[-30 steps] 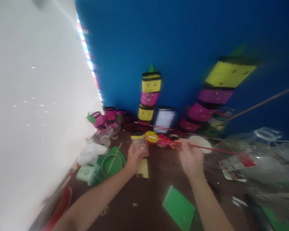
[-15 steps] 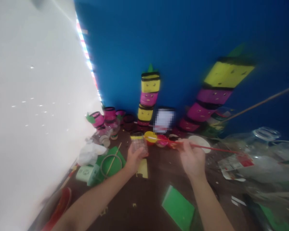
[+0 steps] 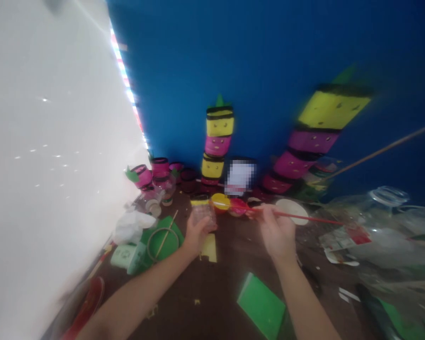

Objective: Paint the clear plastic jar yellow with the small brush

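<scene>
Grasping the jar [image 3: 205, 218] in the fingers of the left hand [image 3: 197, 234], slightly below the middle of the frame. Pinching the red brush [image 3: 311, 219] in the fingers of the right hand [image 3: 278, 232], right of the middle, and pointing it left toward the jar's yellow band; cannot tell if touching. Having also a green card [image 3: 262, 304] on the counter [image 3: 230, 269], at lower right of the middle.

A red brush [image 3: 304, 217] points toward a clear, yellow-rimmed jar [image 3: 201, 213].
</scene>
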Demonstrator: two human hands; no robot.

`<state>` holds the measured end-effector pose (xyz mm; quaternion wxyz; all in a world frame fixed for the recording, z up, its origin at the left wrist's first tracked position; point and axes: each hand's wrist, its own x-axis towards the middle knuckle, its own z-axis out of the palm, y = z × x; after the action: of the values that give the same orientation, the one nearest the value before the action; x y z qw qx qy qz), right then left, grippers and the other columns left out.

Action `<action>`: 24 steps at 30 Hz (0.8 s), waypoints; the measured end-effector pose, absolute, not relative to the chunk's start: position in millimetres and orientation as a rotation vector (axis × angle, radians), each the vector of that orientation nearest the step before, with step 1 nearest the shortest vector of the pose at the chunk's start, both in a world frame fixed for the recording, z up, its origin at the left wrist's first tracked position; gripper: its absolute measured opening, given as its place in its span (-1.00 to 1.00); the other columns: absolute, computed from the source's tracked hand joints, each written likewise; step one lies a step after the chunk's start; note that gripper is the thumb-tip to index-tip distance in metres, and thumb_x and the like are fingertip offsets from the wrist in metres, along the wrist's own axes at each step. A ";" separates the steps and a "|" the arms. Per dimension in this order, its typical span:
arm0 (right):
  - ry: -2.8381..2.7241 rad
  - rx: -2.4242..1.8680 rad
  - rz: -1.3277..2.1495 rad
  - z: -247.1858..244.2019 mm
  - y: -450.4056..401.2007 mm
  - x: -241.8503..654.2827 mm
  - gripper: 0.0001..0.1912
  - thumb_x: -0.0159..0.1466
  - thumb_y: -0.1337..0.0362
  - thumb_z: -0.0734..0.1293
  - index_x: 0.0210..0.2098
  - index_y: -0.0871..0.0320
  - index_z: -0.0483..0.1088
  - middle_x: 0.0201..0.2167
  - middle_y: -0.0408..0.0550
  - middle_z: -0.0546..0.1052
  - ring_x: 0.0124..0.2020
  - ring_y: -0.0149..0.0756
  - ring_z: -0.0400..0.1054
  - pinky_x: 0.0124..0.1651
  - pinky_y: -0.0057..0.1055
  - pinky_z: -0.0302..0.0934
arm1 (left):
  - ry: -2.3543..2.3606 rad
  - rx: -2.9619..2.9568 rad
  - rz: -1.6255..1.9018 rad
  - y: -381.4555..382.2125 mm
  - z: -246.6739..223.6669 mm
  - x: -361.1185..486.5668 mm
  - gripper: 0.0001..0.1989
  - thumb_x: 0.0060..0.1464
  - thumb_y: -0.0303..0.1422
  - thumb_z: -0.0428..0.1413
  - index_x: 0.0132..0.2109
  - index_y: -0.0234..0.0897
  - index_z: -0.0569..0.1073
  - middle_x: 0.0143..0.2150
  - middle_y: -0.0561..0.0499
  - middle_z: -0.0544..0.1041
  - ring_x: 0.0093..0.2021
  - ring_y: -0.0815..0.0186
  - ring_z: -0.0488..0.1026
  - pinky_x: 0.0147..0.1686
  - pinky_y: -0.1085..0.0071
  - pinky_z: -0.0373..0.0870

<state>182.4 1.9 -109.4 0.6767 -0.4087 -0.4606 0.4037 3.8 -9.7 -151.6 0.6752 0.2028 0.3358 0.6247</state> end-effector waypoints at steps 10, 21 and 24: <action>-1.201 -1.293 0.427 -112.3 0.1 184.5 -0.74 0.16 0.07 0.27 -0.41 0.16 0.36 -0.56 -0.09 0.48 -0.49 -0.27 0.40 -0.35 -0.32 0.31 | 0.780 0.436 1.484 -8.4 -152.5 4.5 -0.52 -0.34 -0.27 0.31 -0.21 -0.22 0.34 -0.36 0.10 0.49 -0.40 0.38 0.45 -0.30 0.34 0.38; -1.538 -1.488 0.208 -128.3 2.8 173.3 -0.65 0.23 0.02 0.17 -0.34 0.16 0.40 -0.49 -0.02 0.54 -0.45 -0.20 0.45 -0.33 -0.34 0.28 | 0.816 0.468 1.464 -8.0 -154.1 6.1 -0.46 -0.37 -0.24 0.34 -0.20 -0.22 0.31 -0.40 0.12 0.48 -0.48 0.43 0.44 -0.42 0.44 0.38; -1.524 -1.513 0.144 -126.9 1.9 172.4 -0.65 0.22 0.03 0.17 -0.37 0.17 0.40 -0.48 0.00 0.54 -0.45 -0.18 0.44 -0.32 -0.31 0.28 | 0.843 0.468 1.470 -8.3 -153.8 6.7 -0.46 -0.38 -0.25 0.34 -0.21 -0.22 0.30 -0.40 0.12 0.48 -0.49 0.43 0.43 -0.43 0.44 0.38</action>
<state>172.4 1.9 -126.9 0.4747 -0.6186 -0.6233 0.0589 6.7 -8.3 -153.8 0.6380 0.2052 0.3692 0.6439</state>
